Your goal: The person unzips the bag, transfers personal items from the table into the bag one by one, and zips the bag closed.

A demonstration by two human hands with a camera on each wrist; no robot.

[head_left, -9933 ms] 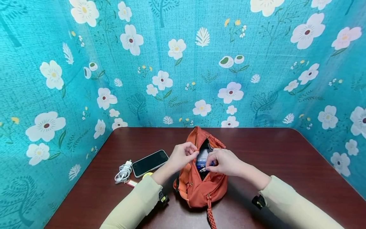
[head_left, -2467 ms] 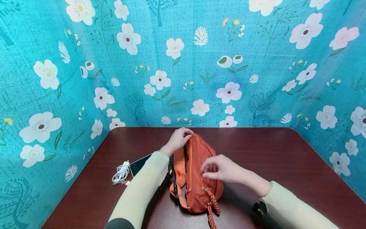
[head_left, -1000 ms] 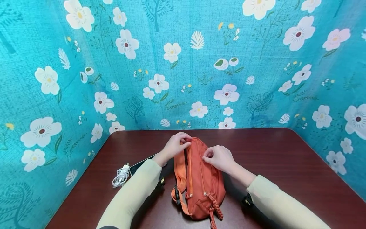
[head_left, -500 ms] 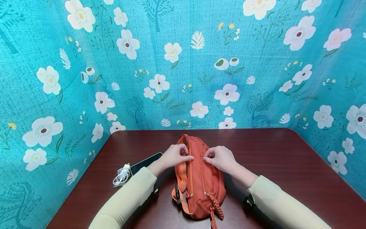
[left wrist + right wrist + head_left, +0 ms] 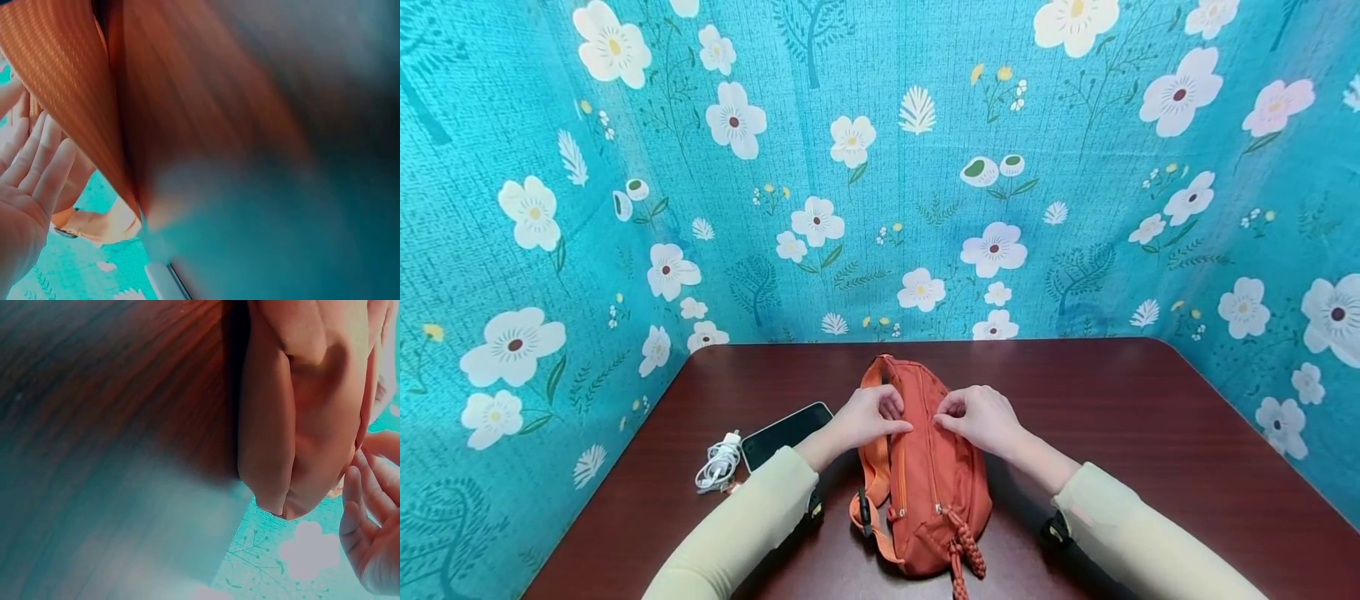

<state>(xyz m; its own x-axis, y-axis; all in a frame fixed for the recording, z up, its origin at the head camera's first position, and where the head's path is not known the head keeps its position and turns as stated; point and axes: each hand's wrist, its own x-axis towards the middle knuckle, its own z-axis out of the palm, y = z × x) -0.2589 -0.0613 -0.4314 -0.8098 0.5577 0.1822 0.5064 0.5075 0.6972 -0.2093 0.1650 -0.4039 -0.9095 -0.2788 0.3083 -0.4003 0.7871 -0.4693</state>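
Shifted nearer the wearer, the left hand [image 5: 867,416] touches the rust-orange fabric zip bag [image 5: 951,471], grip unclear; the right hand [image 5: 987,418] pinches it. Seemingly straightening it; next calls for gentle release.

Left of the bag [image 5: 951,467], a sleeve [image 5: 737,517] partly hides the phone [image 5: 786,435]; below the bag, a tassel [image 5: 958,573] is cut off.

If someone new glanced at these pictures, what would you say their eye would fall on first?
Probably the turquoise flowered cloth, which fills the background beyond the dark table. Next, perhaps, the orange bag in front of the person, with the left hand and right hand at its upper half. A phone and a coiled white cable lie to its left.
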